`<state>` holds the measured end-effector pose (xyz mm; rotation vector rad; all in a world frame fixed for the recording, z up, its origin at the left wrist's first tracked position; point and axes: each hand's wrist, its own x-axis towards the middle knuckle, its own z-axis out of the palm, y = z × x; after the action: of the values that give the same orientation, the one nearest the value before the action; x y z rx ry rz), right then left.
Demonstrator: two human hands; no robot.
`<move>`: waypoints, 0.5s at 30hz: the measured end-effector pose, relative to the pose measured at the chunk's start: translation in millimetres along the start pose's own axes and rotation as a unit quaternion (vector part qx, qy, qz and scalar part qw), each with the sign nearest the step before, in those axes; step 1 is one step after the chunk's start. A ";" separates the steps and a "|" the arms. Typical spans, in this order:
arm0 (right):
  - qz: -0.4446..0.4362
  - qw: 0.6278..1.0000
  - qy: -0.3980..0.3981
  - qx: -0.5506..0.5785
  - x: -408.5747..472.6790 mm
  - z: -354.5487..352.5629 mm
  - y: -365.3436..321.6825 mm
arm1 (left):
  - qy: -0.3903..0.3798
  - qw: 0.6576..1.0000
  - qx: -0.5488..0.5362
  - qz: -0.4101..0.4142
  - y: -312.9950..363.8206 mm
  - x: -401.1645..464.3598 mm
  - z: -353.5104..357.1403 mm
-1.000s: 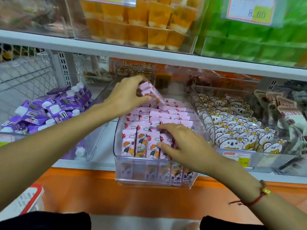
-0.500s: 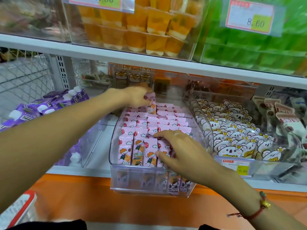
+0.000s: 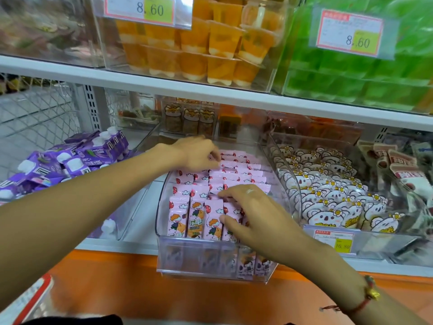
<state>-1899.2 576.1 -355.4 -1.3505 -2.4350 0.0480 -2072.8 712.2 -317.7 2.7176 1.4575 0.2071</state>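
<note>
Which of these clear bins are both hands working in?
The middle bin of pink packets, between the purple pouches and the koala packs.

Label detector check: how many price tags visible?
3: upper-left tag on the orange-cup bin, upper-right tag on the green bin, lower-right tag on the koala-snack bin. Others may be hidden.

one clear bin (image 3: 218, 254) holds pink snack packets (image 3: 196, 221), too many to count; four stand across its front row. two hands are in the bin, a left hand (image 3: 199, 152) and a right hand (image 3: 253, 214). three tiger-print packs (image 3: 189, 119) stand behind the bin. three price tags (image 3: 139, 9) show: two above the bin, one to its right.
</note>
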 end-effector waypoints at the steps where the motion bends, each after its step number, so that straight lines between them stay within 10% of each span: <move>1: -0.001 1.000 0.014 -0.003 2.1 -0.5 -0.6 | 0.001 1.000 0.004 0.002 0.5 -0.9 0.8; 15: 0.027 0.998 -0.040 -0.040 17.9 8.1 -5.2 | 0.141 0.976 -0.131 -0.106 12.0 -6.1 1.4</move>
<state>-1914.6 589.2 -356.8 -1.4766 -2.4899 0.0179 -2066.0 700.5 -318.4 2.3756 1.6388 0.7420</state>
